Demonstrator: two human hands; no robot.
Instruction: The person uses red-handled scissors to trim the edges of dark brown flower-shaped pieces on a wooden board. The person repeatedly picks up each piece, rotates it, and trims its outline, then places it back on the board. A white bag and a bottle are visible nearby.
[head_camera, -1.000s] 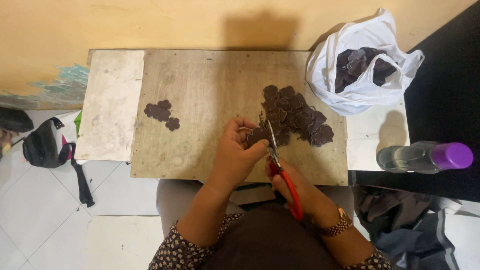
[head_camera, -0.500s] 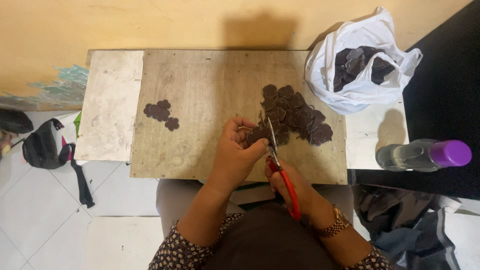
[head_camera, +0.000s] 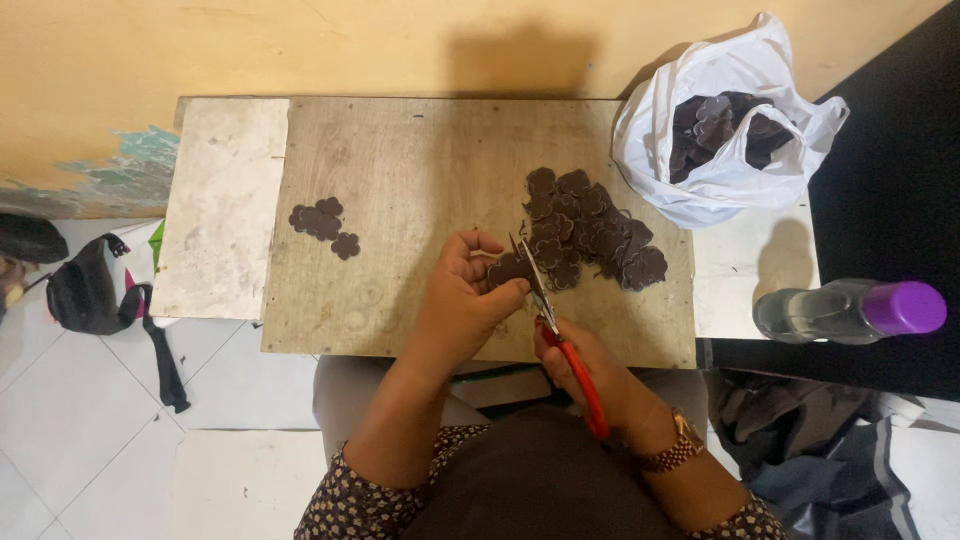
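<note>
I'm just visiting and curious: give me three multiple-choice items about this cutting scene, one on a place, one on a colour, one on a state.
1. Where does the white plastic bag sit?
A. far right corner of the table
B. on the floor
C. near left corner of the table

2. What colour are the scissors' handles?
A. blue
B. red
C. green

3. What does the left hand do?
A. rests flat and empty
B. grips the bottle
C. pinches a dark flower-shaped piece at the blades

Answers: 1 A, the bag stands at the far right beside the wall. 2 B, the handles in the right hand are red. 3 C, its fingers hold the piece against the blades.
</note>
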